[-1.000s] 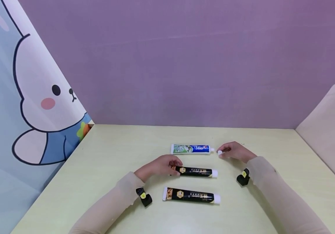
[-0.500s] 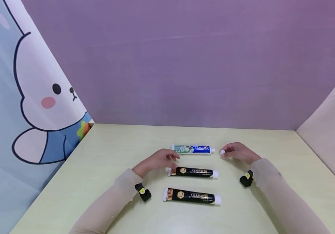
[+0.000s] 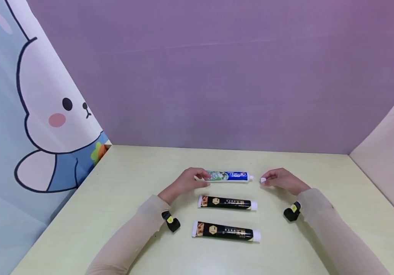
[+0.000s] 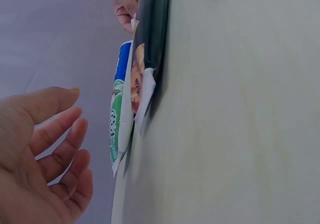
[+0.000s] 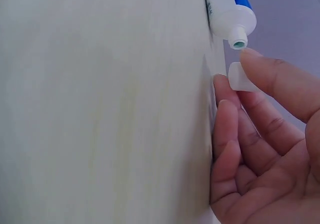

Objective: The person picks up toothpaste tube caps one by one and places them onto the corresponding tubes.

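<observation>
A blue, green and white toothpaste tube [image 3: 231,176] lies farthest back, its uncapped nozzle [image 5: 238,38] facing right. Between thumb and fingers my right hand [image 3: 284,180] pinches a small white cap [image 5: 238,77], just off that nozzle. My left hand [image 3: 187,182] is at the tube's flat left end, which it overlaps in the head view. The left wrist view shows the same hand [image 4: 47,159] with loosely bent fingers and a gap between them and the tube. Nearer to me lie two black toothpaste tubes, a middle one [image 3: 229,203] and a front one [image 3: 227,231], both with white caps on.
The tubes lie in roughly parallel rows on a pale wooden table [image 3: 141,164]. A purple backdrop [image 3: 217,76] stands behind it, with a cartoon rabbit curtain [image 3: 45,114] at the left and a pale curtain [image 3: 389,152] at the right.
My left hand has left the middle black tube and moved back to the blue and green one. My right hand, still pinching the cap, has drifted slightly right, away from the nozzle.
</observation>
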### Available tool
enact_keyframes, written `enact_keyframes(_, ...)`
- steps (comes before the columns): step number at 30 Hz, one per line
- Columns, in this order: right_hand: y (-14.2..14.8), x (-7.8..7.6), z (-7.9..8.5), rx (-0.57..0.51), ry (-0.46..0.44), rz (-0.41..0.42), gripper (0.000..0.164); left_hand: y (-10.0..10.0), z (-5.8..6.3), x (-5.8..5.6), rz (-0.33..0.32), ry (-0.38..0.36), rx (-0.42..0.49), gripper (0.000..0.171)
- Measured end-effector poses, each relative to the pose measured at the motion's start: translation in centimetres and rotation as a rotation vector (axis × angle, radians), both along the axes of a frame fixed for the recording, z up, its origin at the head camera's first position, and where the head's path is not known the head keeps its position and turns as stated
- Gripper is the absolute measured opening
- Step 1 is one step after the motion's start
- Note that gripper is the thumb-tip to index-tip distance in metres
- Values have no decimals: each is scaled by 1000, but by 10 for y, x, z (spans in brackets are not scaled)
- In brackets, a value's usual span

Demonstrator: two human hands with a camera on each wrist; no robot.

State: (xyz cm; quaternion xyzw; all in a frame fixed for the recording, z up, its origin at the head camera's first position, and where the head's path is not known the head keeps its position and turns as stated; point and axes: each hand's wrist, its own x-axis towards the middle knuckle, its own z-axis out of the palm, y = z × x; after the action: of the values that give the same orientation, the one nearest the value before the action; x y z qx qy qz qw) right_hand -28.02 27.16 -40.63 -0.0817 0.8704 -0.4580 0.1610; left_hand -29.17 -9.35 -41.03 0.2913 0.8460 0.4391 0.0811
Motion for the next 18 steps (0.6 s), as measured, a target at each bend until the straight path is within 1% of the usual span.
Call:
enact_keyframes(2, -1, 2, 1, -18, 4, -3, 32, 0, 0, -3, 16, 8, 17, 21)
enact_keyframes(5, -1, 6, 2, -45, 12, -6, 35, 1, 0, -8, 39, 5, 14, 21)
enact_keyframes(9, 1, 9, 5, -45, 23, 0, 35, 3, 1, -13, 67, -37, -5, 21)
enact_keyframes(12, 1, 12, 7, -46, 28, -5, 35, 6, -1, -16, 74, -57, -3, 20)
enact_keyframes(14, 1, 14, 8, -57, 28, -6, 37, 7, -2, -18, 82, -55, 5, 20)
enact_keyframes(15, 1, 15, 8, -61, 27, -5, 37, 8, -2, -19, 78, -38, 5, 20)
enact_keyframes(18, 0, 19, 8, -78, 20, 11, 38, 9, -2, -21, 79, -23, 9, 21)
